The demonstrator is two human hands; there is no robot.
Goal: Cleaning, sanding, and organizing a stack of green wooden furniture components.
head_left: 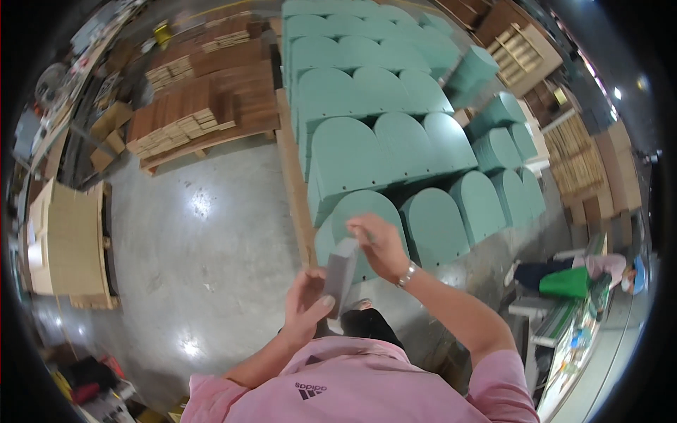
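Grey block [341, 275] between two hands

Just below the centre of the frame, the left hand [303, 307] grips the grey block near its lower end, thumb across its face, fingers opened only to the block's thickness. The right hand [381, 245] is at the upper end, its fingers curled narrowly together; whether they touch the block I cannot tell. Beyond, rows of green round-topped panels [347, 149] fill the upper centre. Brown boards [169, 106] lie stacked on a pallet [180, 162] at upper left.

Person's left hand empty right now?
No, the left hand holds a grey rectangular piece, with the thumb pressed against its near end.
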